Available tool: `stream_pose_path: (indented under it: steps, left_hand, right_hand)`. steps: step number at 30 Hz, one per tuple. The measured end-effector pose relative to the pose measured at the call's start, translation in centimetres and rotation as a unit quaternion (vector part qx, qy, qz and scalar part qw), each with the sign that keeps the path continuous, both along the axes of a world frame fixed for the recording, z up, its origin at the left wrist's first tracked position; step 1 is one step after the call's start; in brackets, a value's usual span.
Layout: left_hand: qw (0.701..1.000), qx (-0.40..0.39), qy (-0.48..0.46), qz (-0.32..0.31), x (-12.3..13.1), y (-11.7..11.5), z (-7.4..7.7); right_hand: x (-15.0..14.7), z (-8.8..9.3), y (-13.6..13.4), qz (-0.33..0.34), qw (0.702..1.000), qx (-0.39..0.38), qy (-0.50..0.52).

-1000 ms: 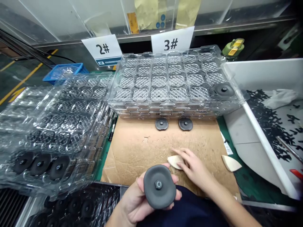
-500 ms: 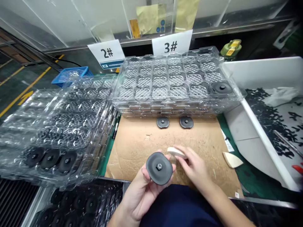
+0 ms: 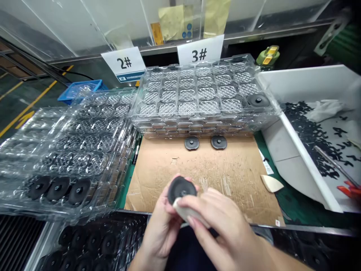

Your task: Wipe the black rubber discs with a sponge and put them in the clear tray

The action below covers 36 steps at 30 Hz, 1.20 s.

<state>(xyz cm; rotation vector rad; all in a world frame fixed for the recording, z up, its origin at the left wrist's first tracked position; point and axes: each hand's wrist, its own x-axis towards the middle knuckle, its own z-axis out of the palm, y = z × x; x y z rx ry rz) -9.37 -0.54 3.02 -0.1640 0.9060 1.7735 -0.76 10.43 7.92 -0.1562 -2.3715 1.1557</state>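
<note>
My left hand point(image 3: 163, 222) grips a black rounded disc point(image 3: 180, 188) with a small raised stud at its centre, its dished face turned up. In my right hand point(image 3: 222, 222) is a cream-coloured pad point(image 3: 187, 210), pinched between thumb and fingers. The pad's tip lies against the near edge of the disc and covers part of it. Two similar black discs, one on the left point(image 3: 191, 143) and one on the right point(image 3: 219, 142), rest on the cardboard sheet point(image 3: 152, 165) beyond my hands. A second cream pad point(image 3: 272, 183) lies at the sheet's right edge.
Clear plastic trays point(image 3: 194, 122) are stacked behind the cardboard, with one black disc point(image 3: 258, 100) in a corner pocket. More clear trays point(image 3: 113, 150) stand left, holding several discs. A white bin point(image 3: 304, 158) at right contains small black pieces point(image 3: 310, 139) and a red-handled tool point(image 3: 349, 190).
My right hand has brought the cream pad leftward and down onto the disc. The disc in my left hand has shifted slightly left and up. The view has moved a little.
</note>
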Motion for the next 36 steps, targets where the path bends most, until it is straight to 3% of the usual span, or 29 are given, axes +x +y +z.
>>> stream_pose_path:
  steps: [2,6,10,15,18,20,23,25,27,29,32,34,36]
  left_hand:
    - [0.999,-0.003,0.029,0.020,-0.1,0.0,0.2]
    - [1.000,0.007,0.022,0.001,-0.1,-0.1,0.8]
    - [0.999,0.006,0.028,0.022,-0.6,-0.5,1.1]
    - [1.000,0.010,0.015,-0.005,-0.4,-0.4,1.4]
    - [1.000,0.010,0.020,-0.010,-0.7,-0.6,1.7]
    - [1.000,0.019,0.021,-0.012,-1.0,-0.8,1.7]
    - [0.998,0.049,-0.006,-0.038,-1.0,-0.8,1.4]
    - [0.997,0.048,-0.029,-0.048,-0.8,-0.6,1.2]
    - [0.998,0.041,-0.031,-0.046,-0.5,-0.5,1.1]
    - [0.998,0.053,-0.018,-0.040,-0.4,-0.6,1.1]
    - [0.996,0.075,-0.026,-0.046,-0.6,-1.2,1.2]
    - [0.995,0.075,-0.046,-0.050,-0.7,-1.6,1.2]
    - [0.994,0.077,-0.056,-0.049,-0.8,-1.9,1.2]
  right_hand:
    - [-0.6,0.3,0.0,0.036,0.999,0.000,-0.028]
    - [-1.0,-0.1,-0.1,-0.015,0.998,0.053,0.026]
    - [-0.3,-0.4,-0.7,0.039,0.998,0.045,0.025]
    - [-1.4,0.4,-0.4,-0.008,0.999,0.048,0.012]
    - [-0.8,0.8,0.1,0.043,0.998,0.047,0.016]
    - [0.5,0.7,0.5,0.066,0.997,0.028,-0.033]
    - [1.6,0.7,1.3,-0.006,0.994,0.040,-0.098]
    - [1.2,0.7,1.9,-0.019,0.995,0.078,-0.064]
    - [0.2,0.5,2.6,0.031,0.997,0.073,-0.005]
    - [-0.4,-0.2,3.3,0.044,0.999,-0.002,0.009]
    - [0.3,-2.6,3.8,-0.065,0.988,-0.121,-0.068]
    - [1.7,-5.1,3.5,-0.113,0.974,-0.151,-0.126]
    - [3.3,-7.9,2.7,-0.110,0.967,-0.150,-0.175]
